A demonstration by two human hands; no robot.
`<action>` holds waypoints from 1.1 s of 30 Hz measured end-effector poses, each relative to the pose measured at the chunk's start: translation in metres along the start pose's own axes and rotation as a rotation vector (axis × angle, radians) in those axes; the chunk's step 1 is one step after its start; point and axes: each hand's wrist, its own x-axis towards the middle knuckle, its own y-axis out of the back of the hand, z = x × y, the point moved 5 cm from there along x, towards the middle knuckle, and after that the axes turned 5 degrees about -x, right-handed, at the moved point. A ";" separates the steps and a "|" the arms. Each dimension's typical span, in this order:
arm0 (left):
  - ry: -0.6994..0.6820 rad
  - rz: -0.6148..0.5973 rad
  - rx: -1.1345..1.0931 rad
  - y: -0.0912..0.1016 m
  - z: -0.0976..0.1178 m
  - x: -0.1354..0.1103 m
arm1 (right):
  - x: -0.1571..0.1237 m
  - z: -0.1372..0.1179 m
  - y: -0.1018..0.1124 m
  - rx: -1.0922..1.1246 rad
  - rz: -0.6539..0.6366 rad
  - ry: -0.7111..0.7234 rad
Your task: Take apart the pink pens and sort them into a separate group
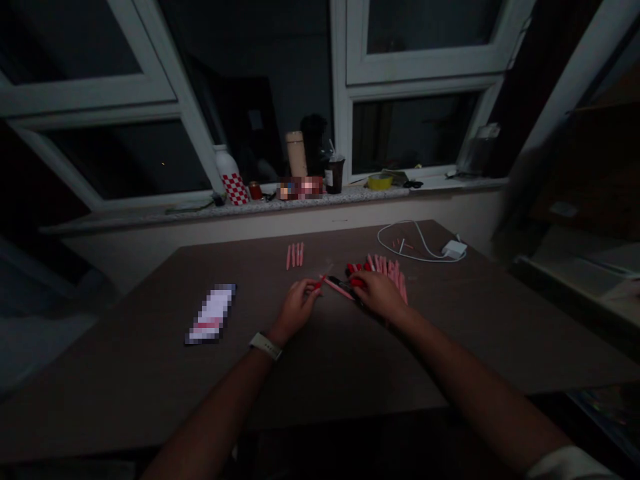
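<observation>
The left hand (296,308) curls its fingers (309,291) almost shut on the red tip of a pink stick (339,289), while the right hand (380,295) lies over a black-and-red piece at the stick's other end, its grip too dim to tell. The stick looks light, thin and fairly stiff, easiest to hold near its ends, and it lies on the bench (125,373) just before a heap of like sticks (389,272), with a short row (295,255) and a white charger (454,249) farther off. No writing can be read; the card (211,313) is blurred.
</observation>
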 end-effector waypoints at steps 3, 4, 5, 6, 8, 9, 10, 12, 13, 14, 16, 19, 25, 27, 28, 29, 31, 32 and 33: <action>0.005 0.006 -0.006 0.000 -0.001 0.000 | 0.000 -0.001 0.000 -0.024 -0.007 0.014; 0.009 0.011 -0.008 0.000 0.000 0.000 | -0.001 -0.003 -0.001 -0.026 -0.018 0.043; 0.014 0.013 -0.013 0.000 0.000 0.000 | -0.001 -0.007 -0.003 -0.027 -0.032 0.077; 0.020 0.016 -0.019 0.000 0.001 0.000 | -0.002 -0.010 -0.005 -0.028 -0.045 0.107; 0.023 0.011 -0.028 0.000 0.003 0.000 | -0.003 -0.017 -0.009 -0.036 -0.067 0.136; 0.021 0.006 -0.032 0.000 0.004 0.000 | -0.003 -0.020 -0.011 -0.045 -0.073 0.130; 0.018 0.002 -0.038 0.000 0.004 -0.001 | -0.003 -0.022 -0.012 -0.058 -0.080 0.118; 0.014 -0.002 -0.056 -0.001 0.002 -0.001 | -0.004 -0.026 -0.014 -0.091 -0.106 0.096; 0.013 -0.001 -0.067 -0.001 0.000 -0.001 | -0.004 -0.028 -0.014 -0.110 -0.125 0.091; 0.010 0.007 -0.072 -0.002 -0.002 -0.001 | -0.005 -0.030 -0.014 -0.131 -0.147 0.086; -0.002 0.021 -0.065 -0.002 -0.005 -0.001 | -0.006 -0.034 -0.014 -0.171 -0.202 0.077; -0.010 0.026 -0.051 -0.002 -0.006 -0.001 | -0.007 -0.038 -0.015 -0.215 -0.279 0.056; -0.023 0.024 -0.037 -0.001 -0.004 -0.002 | -0.008 -0.045 -0.016 -0.230 -0.302 0.025; -0.028 0.023 -0.035 -0.001 -0.003 -0.002 | -0.008 -0.047 -0.016 -0.228 -0.302 0.027; -0.030 0.021 -0.037 -0.001 -0.003 -0.002 | -0.008 -0.048 -0.016 -0.228 -0.306 0.030; -0.032 0.019 -0.040 -0.001 -0.003 -0.002 | -0.007 -0.049 -0.017 -0.231 -0.310 0.031; -0.035 0.023 -0.045 -0.001 -0.003 -0.002 | -0.007 -0.050 -0.018 -0.242 -0.320 0.032; -0.033 0.024 -0.052 -0.001 -0.003 -0.002 | -0.007 -0.050 -0.019 -0.246 -0.321 0.031; -0.029 0.025 -0.064 -0.001 -0.004 -0.002 | -0.007 -0.050 -0.019 -0.250 -0.322 0.029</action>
